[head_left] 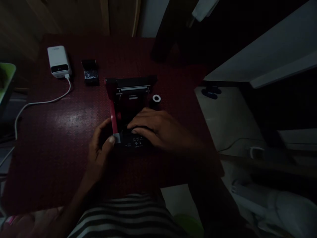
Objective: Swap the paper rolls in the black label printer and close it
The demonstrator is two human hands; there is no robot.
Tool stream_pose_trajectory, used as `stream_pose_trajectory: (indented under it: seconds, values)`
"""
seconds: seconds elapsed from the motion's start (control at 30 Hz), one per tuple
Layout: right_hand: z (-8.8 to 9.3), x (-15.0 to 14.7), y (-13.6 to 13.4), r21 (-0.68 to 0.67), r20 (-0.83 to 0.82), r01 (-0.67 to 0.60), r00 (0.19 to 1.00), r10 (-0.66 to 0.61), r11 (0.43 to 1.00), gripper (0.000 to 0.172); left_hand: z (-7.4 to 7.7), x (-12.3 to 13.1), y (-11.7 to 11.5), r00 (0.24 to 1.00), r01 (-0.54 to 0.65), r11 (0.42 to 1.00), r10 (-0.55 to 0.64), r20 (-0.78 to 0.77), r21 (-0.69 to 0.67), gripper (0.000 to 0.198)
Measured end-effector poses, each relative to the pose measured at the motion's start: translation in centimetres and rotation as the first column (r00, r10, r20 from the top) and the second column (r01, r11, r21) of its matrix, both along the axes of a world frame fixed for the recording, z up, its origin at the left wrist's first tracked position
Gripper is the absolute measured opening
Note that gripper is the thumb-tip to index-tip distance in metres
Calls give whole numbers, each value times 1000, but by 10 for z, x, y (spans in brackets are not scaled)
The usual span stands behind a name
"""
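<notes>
A black and red device with its lid raised, which looks like a small label printer (131,143), stands on the dark red table. My left hand (100,142) holds its front left corner, the thumb on top by a grey patch and the fingers curled along the side. Over the open compartment lies my right hand (156,127), thumb and fingers drawn together at its front edge. Whatever those fingertips pinch is hidden in the dark. A small roll with a white ring-shaped end (156,98) is just right of the raised lid.
At the back left are a white power bank (58,61) with a white cable (49,101) and a small open black case (90,73). A green-rimmed container (10,74) is at the far left. Dark slippers (210,92) lie on the floor at right.
</notes>
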State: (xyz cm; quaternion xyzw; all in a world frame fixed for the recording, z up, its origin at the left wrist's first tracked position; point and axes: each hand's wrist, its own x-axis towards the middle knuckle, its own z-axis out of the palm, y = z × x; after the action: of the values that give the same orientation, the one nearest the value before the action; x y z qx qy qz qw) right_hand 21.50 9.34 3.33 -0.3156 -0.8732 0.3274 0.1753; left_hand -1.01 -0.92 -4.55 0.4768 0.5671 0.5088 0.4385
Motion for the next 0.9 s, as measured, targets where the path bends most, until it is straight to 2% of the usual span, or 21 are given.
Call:
stream_pose_trajectory:
  seconds: [0.1,0.17,0.27,0.33,0.4,0.5,0.63,0.67,0.8,0.9]
  values:
    - [-10,0,-1,109,-37,45,998,-41,993,25,8,-2,11,997,-82,997,82,-3,-3,54]
    - [-17,2,-5,227,-104,88,992,-65,970,23,17,-5,30,991,-127,990,129,-27,63,58]
    - [-23,3,-19,418,-236,218,963,-127,882,23,32,-10,70,985,-133,968,152,-77,213,66]
    - [-24,3,-32,476,-273,298,944,-184,827,24,41,-10,93,988,-77,973,104,-112,218,64]
    - [-23,3,-44,503,-257,339,937,-237,795,27,47,-8,105,992,-66,976,86,-89,207,59]
    - [-26,2,-59,567,-214,364,931,-295,739,28,50,-3,100,993,-91,976,104,-53,199,49]
    - [-36,-1,-70,656,-183,356,930,-318,666,30,43,-2,72,991,-114,982,124,-59,152,27]
    - [-37,-1,-72,655,-171,356,929,-328,667,31,40,-3,64,991,-116,985,123,-51,130,28]
    - [-40,-3,-72,576,-166,370,926,-339,729,30,25,-3,42,997,-55,998,56,48,-19,64]
    - [-39,-4,-70,528,-207,391,920,-332,754,30,17,-1,34,989,4,993,14,145,-119,66]
